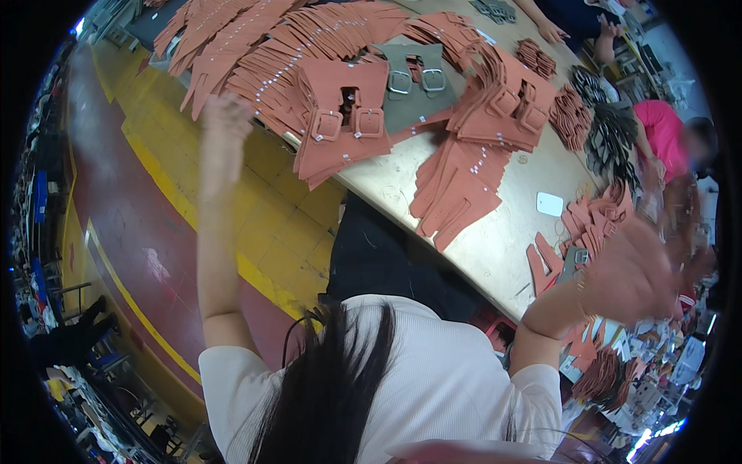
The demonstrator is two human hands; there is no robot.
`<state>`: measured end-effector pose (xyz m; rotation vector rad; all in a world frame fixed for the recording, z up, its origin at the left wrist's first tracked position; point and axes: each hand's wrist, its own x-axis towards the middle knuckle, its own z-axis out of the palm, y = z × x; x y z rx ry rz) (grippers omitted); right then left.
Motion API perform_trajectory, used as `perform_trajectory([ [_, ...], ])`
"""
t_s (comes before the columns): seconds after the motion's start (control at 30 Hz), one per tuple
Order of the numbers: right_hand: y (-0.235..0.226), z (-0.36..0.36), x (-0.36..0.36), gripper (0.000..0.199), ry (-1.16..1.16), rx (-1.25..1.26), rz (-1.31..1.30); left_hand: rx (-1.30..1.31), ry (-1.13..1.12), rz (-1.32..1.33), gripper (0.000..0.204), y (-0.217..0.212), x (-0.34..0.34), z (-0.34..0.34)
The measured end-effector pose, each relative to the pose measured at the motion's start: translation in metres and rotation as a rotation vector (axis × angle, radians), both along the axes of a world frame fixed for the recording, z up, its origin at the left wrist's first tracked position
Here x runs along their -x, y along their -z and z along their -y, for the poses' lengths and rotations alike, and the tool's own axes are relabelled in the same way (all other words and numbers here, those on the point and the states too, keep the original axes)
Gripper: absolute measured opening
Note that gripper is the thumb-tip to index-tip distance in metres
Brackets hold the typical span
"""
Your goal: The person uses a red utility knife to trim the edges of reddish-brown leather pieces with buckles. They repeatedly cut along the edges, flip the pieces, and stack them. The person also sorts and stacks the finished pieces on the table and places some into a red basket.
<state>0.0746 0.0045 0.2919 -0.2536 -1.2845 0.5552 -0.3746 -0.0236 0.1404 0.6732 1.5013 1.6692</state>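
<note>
My left hand (226, 120) is raised at the table's left edge, beside a long fanned row of orange-brown leather strap pieces (290, 58). Motion smears its fingers, and whether it touches them is unclear. Over the table's right end is my right hand (630, 271), strongly blurred, above loose forked leather pieces (545, 263) and a small grey buckled piece (573, 261). Between my hands lie a stack of orange-brown pieces with two covered buckles (340, 147), a grey-green piece with metal buckles (416, 104), another buckled stack (502, 100) and fanned forked straps (457, 189).
A white card (549, 204) lies on the pale tabletop (495, 267). Dark strap bundles (610, 147) sit at the far right, near a person in pink (661, 135). Another person's hand (552, 32) rests at the far edge. Yellow-and-red floor (143, 232) runs along the left.
</note>
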Motion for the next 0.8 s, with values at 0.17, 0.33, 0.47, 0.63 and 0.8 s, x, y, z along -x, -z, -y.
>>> perform_trajectory([
  [0.17, 0.085, -0.045, 0.069, 0.054, 0.056, 0.232, 0.956, 0.466, 0.193, -0.037, 0.096, 0.104, -0.001, -0.027],
  [0.33, 0.182, -0.063, 0.151, 0.065, 0.161, 0.337, 1.180, 0.545, 0.297, 0.121, 0.095, 0.126, -0.004, -0.045],
  [0.47, 0.226, -0.073, 0.173, 0.072, 0.224, 0.345, 1.381, 0.587, 0.301, 0.210, 0.096, 0.122, -0.010, -0.053],
  [0.63, 0.232, -0.079, 0.185, 0.067, 0.223, 0.392, 1.535, 0.507, 0.431, 0.387, 0.102, 0.115, -0.001, -0.049],
  [0.8, 0.206, -0.070, 0.172, 0.051, 0.160, 0.270, 1.297, 0.166, 0.324, 0.492, 0.062, 0.136, 0.074, 0.014],
])
